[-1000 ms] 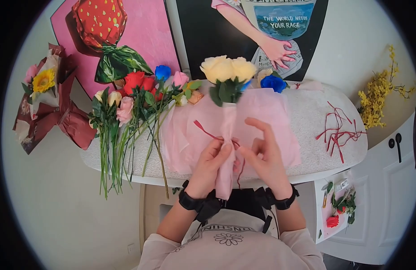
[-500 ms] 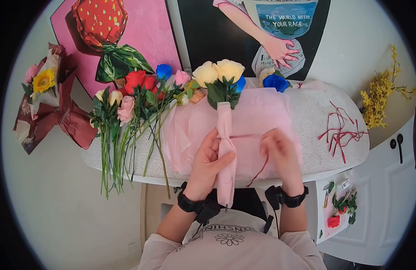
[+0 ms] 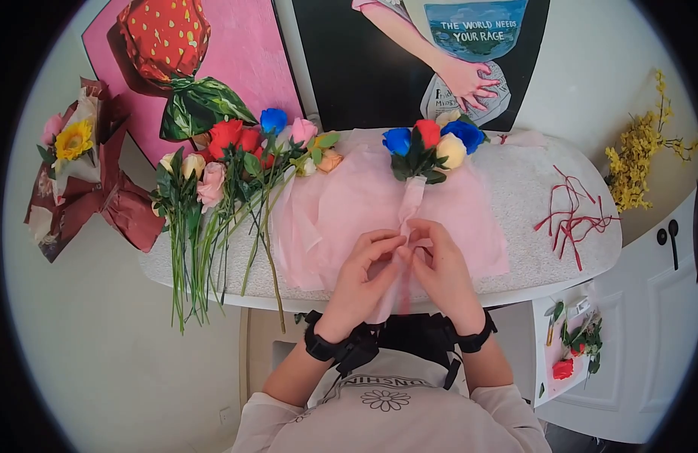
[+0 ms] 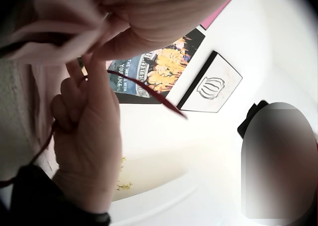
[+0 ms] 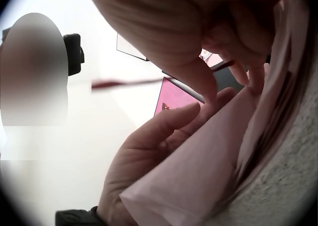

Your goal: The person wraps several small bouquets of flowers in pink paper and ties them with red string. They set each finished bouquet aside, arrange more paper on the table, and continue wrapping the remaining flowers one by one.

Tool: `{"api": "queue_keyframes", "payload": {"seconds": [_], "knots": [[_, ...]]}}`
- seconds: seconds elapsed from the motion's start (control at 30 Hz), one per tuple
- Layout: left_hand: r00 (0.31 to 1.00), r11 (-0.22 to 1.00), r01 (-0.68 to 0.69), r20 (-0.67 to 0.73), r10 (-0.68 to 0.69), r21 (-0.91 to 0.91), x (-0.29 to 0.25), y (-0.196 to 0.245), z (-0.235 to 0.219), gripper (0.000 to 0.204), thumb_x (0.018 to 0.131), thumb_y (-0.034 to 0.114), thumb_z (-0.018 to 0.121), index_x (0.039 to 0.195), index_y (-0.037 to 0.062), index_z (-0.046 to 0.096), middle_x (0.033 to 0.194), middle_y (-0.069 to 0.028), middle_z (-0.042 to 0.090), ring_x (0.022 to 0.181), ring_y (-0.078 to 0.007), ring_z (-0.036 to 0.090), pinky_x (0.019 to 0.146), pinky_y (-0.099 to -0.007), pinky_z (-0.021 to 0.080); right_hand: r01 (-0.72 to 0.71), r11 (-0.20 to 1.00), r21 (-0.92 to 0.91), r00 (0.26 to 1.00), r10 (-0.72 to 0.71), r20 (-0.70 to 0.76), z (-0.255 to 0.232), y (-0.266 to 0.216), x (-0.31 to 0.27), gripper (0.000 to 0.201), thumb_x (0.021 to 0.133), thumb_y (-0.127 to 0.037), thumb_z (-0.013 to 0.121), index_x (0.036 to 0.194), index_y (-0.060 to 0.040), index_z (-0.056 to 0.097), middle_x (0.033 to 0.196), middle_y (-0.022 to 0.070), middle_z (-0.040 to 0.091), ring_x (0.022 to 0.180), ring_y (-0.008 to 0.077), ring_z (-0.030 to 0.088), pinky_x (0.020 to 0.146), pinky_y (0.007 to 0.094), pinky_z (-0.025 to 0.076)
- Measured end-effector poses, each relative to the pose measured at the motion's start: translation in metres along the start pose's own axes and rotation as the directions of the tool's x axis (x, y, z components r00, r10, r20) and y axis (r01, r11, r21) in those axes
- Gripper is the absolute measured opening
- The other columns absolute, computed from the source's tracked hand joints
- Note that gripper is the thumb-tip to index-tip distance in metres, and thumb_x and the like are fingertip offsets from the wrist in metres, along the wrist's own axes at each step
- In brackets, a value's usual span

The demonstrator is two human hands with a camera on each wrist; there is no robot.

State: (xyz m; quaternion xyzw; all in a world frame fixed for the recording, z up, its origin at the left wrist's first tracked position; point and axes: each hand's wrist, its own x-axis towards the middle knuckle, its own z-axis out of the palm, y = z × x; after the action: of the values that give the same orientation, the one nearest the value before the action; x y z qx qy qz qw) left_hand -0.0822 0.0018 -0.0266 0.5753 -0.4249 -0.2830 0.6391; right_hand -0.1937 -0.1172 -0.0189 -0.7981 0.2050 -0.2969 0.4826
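A small bouquet with blue, red [image 3: 427,133] and cream roses lies with its blooms away from the person, its stems wrapped in pink paper [image 3: 411,198]. Both hands meet at the front of this wrap. The left hand [image 3: 364,268] pinches at the dark red cord [image 4: 149,90] there, thumb and fingers bent in. Opposite it, the right hand [image 3: 443,275] has thumb and fingertips together on the cord. One cord end sticks out past the fingertips; another length trails below the right hand in the left wrist view. Fingers partly hide the crossing. Loose pink paper [image 5: 198,161] flares beside the hands.
Pink sheets [image 3: 319,226] are spread under the bouquet on the white table [image 3: 515,174]. Long-stemmed roses [image 3: 212,185] lie to the left, more red cords [image 3: 571,215] to the right. A maroon-wrapped bouquet [image 3: 107,196] is at far left, yellow blossoms [image 3: 632,166] at far right.
The bouquet has turned and shifted right, now showing blue, red and cream blooms. The right hand, drawn out rightward with the cord half a second ago, is back beside the left.
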Motion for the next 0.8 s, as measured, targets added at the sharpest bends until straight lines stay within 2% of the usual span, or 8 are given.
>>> {"api": "queue_keyframes", "payload": {"seconds": [0.07,0.13,0.23,0.33,0.43,0.57,0.77,0.8], "knots": [[0.997,0.988,0.068,-0.021,-0.071,-0.141,0.001,0.001,0.001,0.048,0.088,-0.007,0.06,0.133,0.0004,0.047,0.124,-0.0078,0.053,0.114,-0.0169,0.055,0.097,-0.0294,0.046,-0.101,0.993,0.061,0.995,0.1,0.027,0.0,-0.003,0.001,0.048,0.086,-0.014,0.07,0.127,-0.0007,0.049,0.102,0.0148,0.06,0.094,0.0262,0.066,0.08,0.0325,0.053],[0.981,0.947,0.168,-0.049,-0.188,-0.272,0.003,0.006,0.005,0.043,0.088,-0.009,0.058,0.129,0.0003,0.049,0.121,-0.0076,0.056,0.113,-0.0158,0.056,0.095,-0.0281,0.047,-0.105,0.99,0.09,0.994,0.102,0.038,0.0,-0.003,0.001,0.051,0.086,-0.01,0.069,0.13,-0.0002,0.046,0.103,0.0142,0.06,0.099,0.0242,0.065,0.081,0.0313,0.053],[0.98,0.932,0.151,-0.073,-0.185,-0.33,0.007,-0.001,0.01,0.039,0.088,-0.009,0.058,0.125,0.0004,0.051,0.115,-0.0083,0.059,0.109,-0.014,0.058,0.091,-0.0261,0.048,-0.118,0.963,0.242,0.993,0.113,0.035,0.001,0.004,-0.001,0.053,0.085,-0.002,0.066,0.133,-0.0002,0.042,0.106,0.0129,0.06,0.1,0.0208,0.065,0.081,0.0289,0.052],[0.988,0.978,0.025,-0.142,-0.056,-0.208,0.009,-0.012,0.01,0.042,0.087,-0.007,0.061,0.127,0.0002,0.049,0.117,-0.0106,0.059,0.105,-0.012,0.059,0.086,-0.0238,0.049,-0.087,0.906,0.414,0.995,0.096,-0.002,0.0,0.007,-0.001,0.053,0.086,0.005,0.059,0.135,-0.0011,0.04,0.108,0.0104,0.061,0.098,0.0164,0.063,0.082,0.0259,0.05],[0.97,0.977,0.091,-0.204,-0.13,-0.193,0.008,0.002,0.01,0.04,0.088,-0.003,0.063,0.126,-0.0007,0.051,0.113,-0.0099,0.062,0.1,-0.0106,0.06,0.083,-0.0234,0.05,-0.091,0.844,0.528,0.994,0.111,-0.006,0.0,-0.004,-0.005,0.048,0.089,0.008,0.054,0.134,-0.0017,0.04,0.109,0.0092,0.061,0.096,0.0131,0.061,0.084,0.0237,0.048],[0.98,0.922,0.148,-0.073,-0.186,-0.357,0.008,0.013,0.008,0.032,0.091,0.001,0.063,0.122,-0.0012,0.055,0.103,-0.0065,0.065,0.093,-0.0098,0.061,0.081,-0.0234,0.049,-0.132,0.774,0.62,0.99,0.132,0.045,0.007,-0.007,-0.013,0.039,0.093,0.008,0.048,0.13,-0.001,0.042,0.111,0.0094,0.061,0.096,0.0113,0.061,0.083,0.0223,0.048],[0.968,0.943,0.051,-0.215,-0.127,-0.329,0.009,0.009,0.01,0.024,0.093,0.004,0.062,0.116,-0.0015,0.06,0.099,-0.0031,0.067,0.091,-0.0096,0.061,0.083,-0.024,0.048,0.028,0.953,0.301,0.999,-0.019,-0.03,0.024,0.002,-0.026,0.033,0.093,0.008,0.05,0.125,-0.0006,0.044,0.11,0.0095,0.062,0.094,0.0105,0.061,0.08,0.0207,0.047],[0.97,0.955,0.035,-0.219,-0.104,-0.296,0.007,0.008,0.006,0.022,0.093,0.004,0.062,0.114,-0.0012,0.061,0.099,-0.0027,0.067,0.092,-0.0097,0.061,0.084,-0.0242,0.048,0.037,0.946,0.322,0.999,-0.027,-0.036,0.025,0.002,-0.026,0.033,0.093,0.008,0.051,0.124,-0.001,0.044,0.109,0.0093,0.062,0.092,0.0103,0.061,0.078,0.0208,0.047]]}}
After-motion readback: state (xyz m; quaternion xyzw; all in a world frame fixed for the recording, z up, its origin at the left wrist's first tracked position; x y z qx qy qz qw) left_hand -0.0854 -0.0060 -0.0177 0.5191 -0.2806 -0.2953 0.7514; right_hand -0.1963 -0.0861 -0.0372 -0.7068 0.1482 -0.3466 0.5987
